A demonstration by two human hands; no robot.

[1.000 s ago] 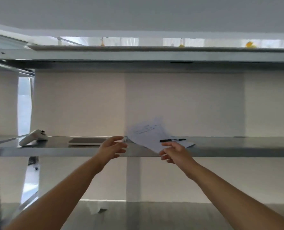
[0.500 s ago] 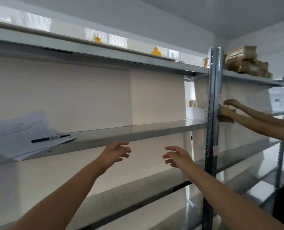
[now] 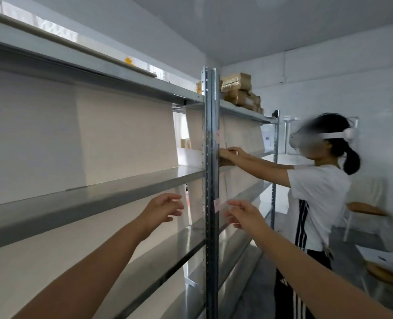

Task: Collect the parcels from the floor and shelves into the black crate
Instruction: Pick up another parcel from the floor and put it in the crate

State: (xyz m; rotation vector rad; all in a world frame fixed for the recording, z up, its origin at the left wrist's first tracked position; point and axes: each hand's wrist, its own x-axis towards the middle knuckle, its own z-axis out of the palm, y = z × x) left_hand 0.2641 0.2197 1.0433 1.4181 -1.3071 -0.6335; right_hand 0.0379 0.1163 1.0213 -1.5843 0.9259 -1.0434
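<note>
Both my arms reach forward along a grey metal shelf rack. My left hand hovers in front of the middle shelf, fingers loosely spread, holding nothing. My right hand is raised beside the rack's upright post, fingers relaxed and empty. Brown taped parcels are stacked on the top shelf of the further rack. A small brown parcel stands behind the post at middle-shelf height. The black crate is not in view.
Another person in a white shirt and headset stands to the right, both hands on a parcel at the further rack. A chair stands behind that person. Papers lie on a round stool at the right edge.
My view has swung right along the rack; the papers and pen on the shelf have left the frame and the other person has come fully into view. My hands stay raised and empty.
</note>
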